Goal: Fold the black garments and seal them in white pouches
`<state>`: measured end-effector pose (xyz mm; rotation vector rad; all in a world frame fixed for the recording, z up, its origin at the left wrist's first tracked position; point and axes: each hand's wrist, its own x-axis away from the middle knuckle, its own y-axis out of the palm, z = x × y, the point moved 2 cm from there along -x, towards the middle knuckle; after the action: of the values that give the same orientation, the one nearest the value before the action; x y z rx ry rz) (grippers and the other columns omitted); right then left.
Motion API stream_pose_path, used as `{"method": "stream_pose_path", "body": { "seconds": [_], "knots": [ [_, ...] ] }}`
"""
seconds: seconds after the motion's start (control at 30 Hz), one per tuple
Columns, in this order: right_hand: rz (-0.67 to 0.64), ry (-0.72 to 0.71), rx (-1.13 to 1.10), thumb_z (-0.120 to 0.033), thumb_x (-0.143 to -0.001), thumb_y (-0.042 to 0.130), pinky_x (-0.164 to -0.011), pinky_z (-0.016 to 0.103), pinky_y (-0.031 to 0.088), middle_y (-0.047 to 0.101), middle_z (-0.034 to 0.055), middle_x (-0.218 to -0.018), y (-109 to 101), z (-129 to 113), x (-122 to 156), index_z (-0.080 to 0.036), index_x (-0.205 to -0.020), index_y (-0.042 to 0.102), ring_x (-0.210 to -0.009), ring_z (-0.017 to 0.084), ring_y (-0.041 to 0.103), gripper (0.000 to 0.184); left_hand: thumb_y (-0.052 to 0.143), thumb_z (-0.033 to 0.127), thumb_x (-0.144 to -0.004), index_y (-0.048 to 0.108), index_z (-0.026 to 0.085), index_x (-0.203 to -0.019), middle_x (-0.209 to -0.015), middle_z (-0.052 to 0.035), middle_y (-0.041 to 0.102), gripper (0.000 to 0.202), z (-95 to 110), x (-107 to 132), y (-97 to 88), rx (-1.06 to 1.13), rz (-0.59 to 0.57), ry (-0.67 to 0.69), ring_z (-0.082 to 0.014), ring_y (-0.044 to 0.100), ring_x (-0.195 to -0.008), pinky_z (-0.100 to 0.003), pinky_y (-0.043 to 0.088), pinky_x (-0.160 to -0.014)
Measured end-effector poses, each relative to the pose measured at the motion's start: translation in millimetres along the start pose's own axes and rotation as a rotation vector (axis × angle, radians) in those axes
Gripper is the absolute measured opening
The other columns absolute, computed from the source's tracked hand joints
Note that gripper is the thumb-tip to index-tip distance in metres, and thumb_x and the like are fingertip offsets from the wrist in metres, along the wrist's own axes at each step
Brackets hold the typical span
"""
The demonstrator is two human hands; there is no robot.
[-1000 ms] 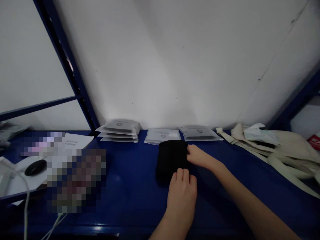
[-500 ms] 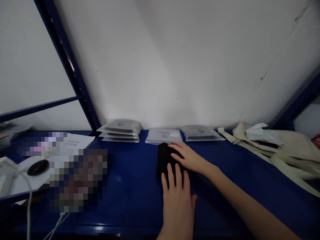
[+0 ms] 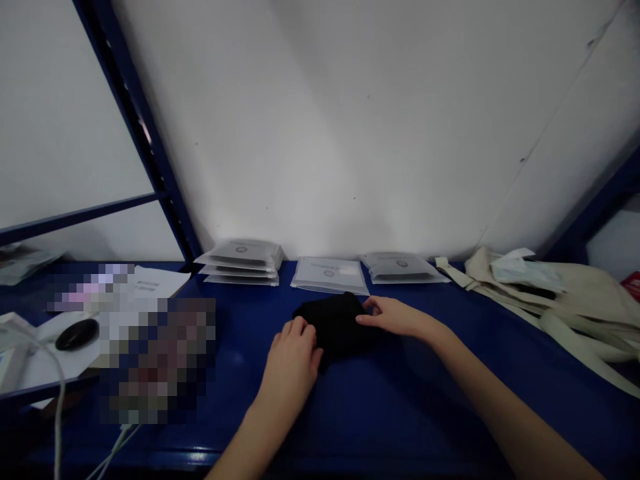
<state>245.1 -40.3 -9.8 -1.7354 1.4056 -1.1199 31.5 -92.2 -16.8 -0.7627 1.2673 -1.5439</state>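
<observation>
A folded black cloth lies on the blue shelf surface, turned at a slant. My left hand rests at its near left corner with curled fingers gripping the edge. My right hand pinches the cloth's right edge between thumb and fingers. Both forearms reach in from the bottom of the view.
Three stacks of clear flat packets line the white wall. Cream fabric bags lie at the right. Papers, a black mouse and a white cable sit at the left, beside a blue shelf post.
Both hands lay flat on top of the cloth; now they grip its left and right edges. The left hand moved left, and the cloth has turned to a slant.
</observation>
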Motion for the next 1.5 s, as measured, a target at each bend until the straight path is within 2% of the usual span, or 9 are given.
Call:
{"method": "stream_pose_path", "body": {
  "seconds": [0.17, 0.3, 0.43, 0.6, 0.73, 0.93, 1.13, 1.37, 1.5],
  "knots": [
    [0.046, -0.003, 0.020, -0.044, -0.075, 0.061, -0.066, 0.030, 0.045, 0.067, 0.0100, -0.089, -0.2, 6.6, -1.2, -0.011, -0.115, 0.056, -0.079, 0.023, 0.062, 0.051, 0.051, 0.016, -0.082, 0.055, 0.013, -0.103, -0.111, -0.0117, 0.055, 0.022, -21.7, -23.4, -9.0, -0.152, -0.088, -0.051, -0.0272, 0.051, -0.108, -0.039, 0.045, -0.085],
    [0.224, -0.049, 0.017, -0.038, -0.078, 0.059, -0.076, 0.034, 0.047, 0.062, 0.0143, -0.105, 1.8, 6.1, -2.1, -0.010, -0.127, 0.046, -0.092, 0.024, 0.061, 0.058, 0.043, 0.005, -0.078, 0.051, 0.013, -0.118, -0.119, -0.0155, 0.053, 0.042, -32.2, -49.1, -17.2, -0.240, -0.116, -0.032, -0.0294, 0.049, -0.112, -0.041, 0.046, -0.085],
    [0.411, -0.318, 0.075, -0.034, -0.085, 0.052, -0.097, 0.038, 0.040, 0.050, 0.0129, -0.126, 1.6, -14.6, 7.7, -0.018, -0.123, 0.051, -0.114, 0.023, 0.051, 0.042, 0.038, 0.007, -0.081, 0.051, 0.017, -0.126, -0.133, -0.0168, 0.045, 0.048, -43.4, -85.1, -11.1, -0.224, -0.021, 0.118, -0.0304, 0.040, -0.125, -0.044, 0.042, -0.093],
    [0.251, -0.541, 0.203, -0.047, -0.076, 0.063, -0.104, 0.042, 0.034, 0.044, 0.0124, -0.138, 17.4, -39.2, 18.7, -0.020, -0.128, 0.051, -0.128, 0.027, 0.038, 0.060, 0.034, 0.009, -0.083, 0.044, 0.018, -0.134, -0.147, -0.0110, 0.032, 0.053, -58.5, -109.9, 16.5, -0.182, -0.016, 0.235, -0.0307, 0.029, -0.134, -0.050, 0.034, -0.101],
    [0.252, -0.531, 0.347, -0.051, -0.067, 0.070, -0.105, 0.051, 0.030, 0.035, 0.0159, -0.145, 35.1, -44.8, 18.4, -0.018, -0.138, 0.040, -0.132, 0.033, 0.030, 0.084, 0.032, 0.008, -0.081, 0.036, 0.016, -0.139, -0.148, -0.0091, 0.032, 0.058, -62.3, -109.9, 23.4, -0.159, 0.018, 0.261, -0.0270, 0.031, -0.133, -0.045, 0.034, -0.102],
    [0.389, -0.494, 0.541, -0.022, -0.078, 0.061, -0.094, 0.048, 0.042, 0.042, 0.0163, -0.140, 47.1, -52.5, 12.1, -0.021, -0.136, 0.043, -0.125, 0.033, 0.041, 0.060, 0.033, 0.007, -0.081, 0.033, 0.014, -0.140, -0.148, -0.0095, 0.031, 0.059, -56.1, -105.5, 23.0, -0.178, 0.048, 0.275, -0.0242, 0.034, -0.131, -0.040, 0.036, -0.101],
    [0.395, -0.396, 0.655, -0.005, -0.075, 0.052, -0.086, 0.040, 0.049, 0.045, 0.0154, -0.138, 41.4, -48.9, 5.1, -0.015, -0.139, 0.038, -0.121, 0.029, 0.046, 0.066, 0.032, 0.014, -0.088, 0.044, 0.015, -0.131, -0.143, -0.0099, 0.039, 0.046, -57.2, -105.1, 24.4, -0.171, 0.064, 0.270, -0.0254, 0.036, -0.128, -0.042, 0.039, -0.098],
    [0.386, -0.308, 0.614, -0.005, -0.079, 0.044, -0.073, 0.034, 0.053, 0.057, 0.0137, -0.125, 34.7, -42.2, -4.2, -0.016, -0.131, 0.047, -0.108, 0.027, 0.056, 0.054, 0.031, 0.021, -0.092, 0.058, 0.012, -0.114, -0.128, -0.0115, 0.053, 0.036, -56.4, -106.9, 24.7, -0.107, 0.085, 0.288, -0.0222, 0.048, -0.115, -0.036, 0.040, -0.098],
    [0.586, -0.195, 0.399, -0.006, -0.078, 0.043, -0.076, 0.034, 0.052, 0.060, 0.0081, -0.123, 22.0, -34.8, -1.7, -0.022, -0.126, 0.053, -0.101, 0.024, 0.061, 0.051, 0.029, 0.019, -0.092, 0.060, 0.009, -0.109, -0.125, -0.0130, 0.055, 0.037, -54.2, -105.2, 21.8, -0.106, 0.117, 0.285, -0.0220, 0.054, -0.107, -0.034, 0.041, -0.097]
  ]
}}
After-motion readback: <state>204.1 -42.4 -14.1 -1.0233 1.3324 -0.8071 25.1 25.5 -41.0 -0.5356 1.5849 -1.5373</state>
